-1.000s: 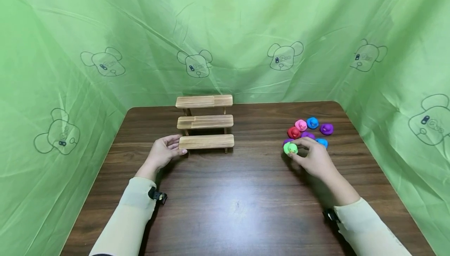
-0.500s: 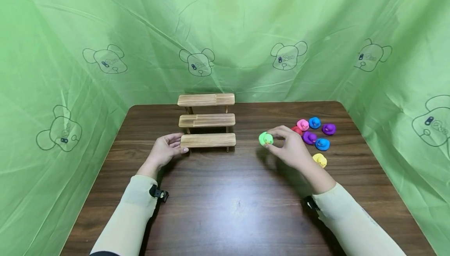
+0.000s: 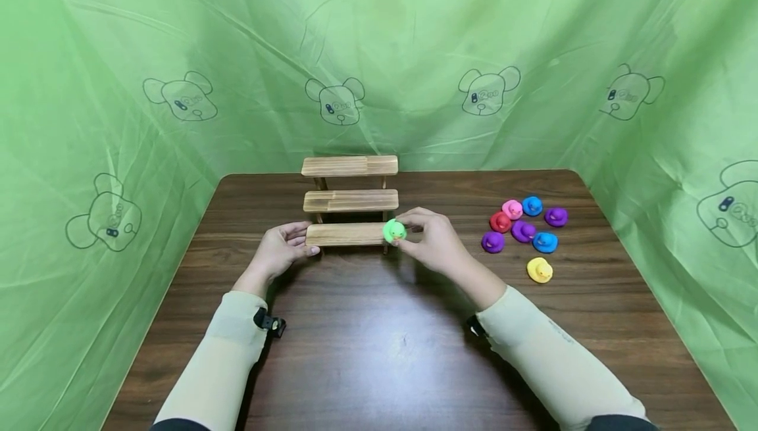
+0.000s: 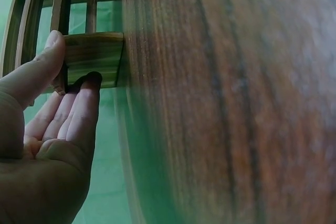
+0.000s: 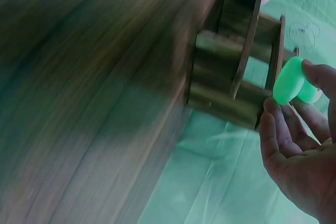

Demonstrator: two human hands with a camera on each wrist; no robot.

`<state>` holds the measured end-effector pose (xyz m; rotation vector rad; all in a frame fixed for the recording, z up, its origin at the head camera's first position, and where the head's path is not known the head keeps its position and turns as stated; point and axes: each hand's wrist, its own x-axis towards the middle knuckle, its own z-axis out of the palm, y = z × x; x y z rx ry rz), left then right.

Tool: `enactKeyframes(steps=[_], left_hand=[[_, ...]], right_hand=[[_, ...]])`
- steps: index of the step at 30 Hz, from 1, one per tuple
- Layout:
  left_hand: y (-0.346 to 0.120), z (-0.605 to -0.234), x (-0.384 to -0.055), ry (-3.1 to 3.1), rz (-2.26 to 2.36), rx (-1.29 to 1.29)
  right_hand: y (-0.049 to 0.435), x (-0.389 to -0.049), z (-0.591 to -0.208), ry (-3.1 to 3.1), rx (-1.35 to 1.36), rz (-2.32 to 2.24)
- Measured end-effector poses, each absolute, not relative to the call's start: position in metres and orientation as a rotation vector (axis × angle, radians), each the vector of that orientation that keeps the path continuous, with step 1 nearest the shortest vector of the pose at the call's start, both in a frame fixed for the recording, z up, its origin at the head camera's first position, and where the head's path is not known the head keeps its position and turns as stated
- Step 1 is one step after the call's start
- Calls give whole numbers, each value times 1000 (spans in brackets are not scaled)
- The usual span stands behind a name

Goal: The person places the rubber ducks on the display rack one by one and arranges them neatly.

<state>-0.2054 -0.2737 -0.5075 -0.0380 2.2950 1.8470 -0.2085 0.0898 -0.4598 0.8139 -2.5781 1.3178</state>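
Observation:
A three-tiered wooden display stand (image 3: 345, 235) stands toward the back of the table, left of centre. My left hand (image 3: 278, 251) holds the left end of its lowest step, thumb at the front and fingers behind; the left wrist view shows the thumb (image 4: 44, 66) against the board's edge. Between the thumb and fingers of my right hand (image 3: 435, 241) is a small green rubber duck (image 3: 394, 230), at the right end of that lowest step. In the right wrist view the duck (image 5: 290, 81) is by the stand; whether it touches the step I cannot tell.
Several rubber ducks lie at the right: a yellow one (image 3: 539, 270) nearest, then purple (image 3: 493, 241), red (image 3: 500, 222), pink (image 3: 512, 209) and blue (image 3: 545, 242) ones. A green printed cloth (image 3: 408, 115) surrounds the dark wooden table (image 3: 379, 352) at the back and sides.
My right hand has carried the green duck leftward from the group of ducks to the stand's lowest step. The yellow duck has come into sight. My left hand stays at the stand.

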Motion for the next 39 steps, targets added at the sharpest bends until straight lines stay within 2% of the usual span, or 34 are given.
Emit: enactKeyframes(steps=[5, 14, 39], left_hand=[[-271, -500, -204, 2292, 1825, -55], [-275, -516, -210, 2322, 1856, -40], [-275, -515, -210, 2302, 1856, -28]], right_hand=[[61, -211, -461, -2568, 838, 1403], [18, -215, -466, -2606, 875, 1318], [-54, -226, -469, -2740, 867, 1067]])
